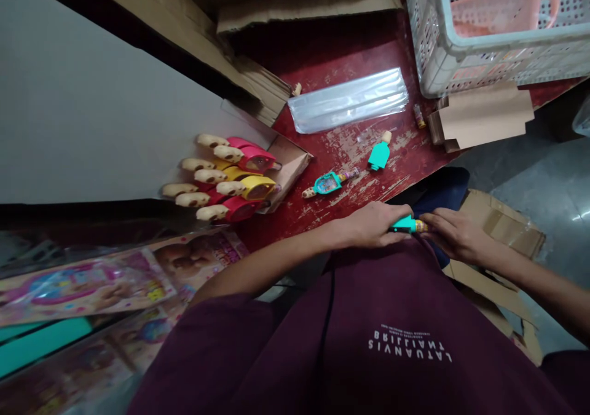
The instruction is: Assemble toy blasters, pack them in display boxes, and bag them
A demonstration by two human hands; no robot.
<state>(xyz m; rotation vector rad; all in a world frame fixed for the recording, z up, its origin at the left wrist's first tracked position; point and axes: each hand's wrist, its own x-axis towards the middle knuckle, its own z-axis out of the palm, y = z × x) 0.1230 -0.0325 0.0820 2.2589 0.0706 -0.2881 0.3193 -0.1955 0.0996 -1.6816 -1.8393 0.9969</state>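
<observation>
A small teal plastic toy [404, 224] is in my left hand [375, 223], whose fingers are closed around it. From its right end sticks a short yellow patterned tube [420, 225]. The fingers of my right hand [454, 233] pinch that tube. Both hands are close to my body, just off the table's near edge. On the red table [350, 150] lies a similar teal toy [327, 183] with a cream spotted end and a patterned tube. Beside it rests a teal shell piece [378, 156] with a cream tip.
Several pink, red and yellow toys [230, 178] with cream spotted ends lie at left by a cardboard box. Clear plastic bags [350, 100] lie further back. A small tube [419, 116], folded cardboard [483, 115] and a white crate [507, 58] holding a pink scoop-like thing are at right.
</observation>
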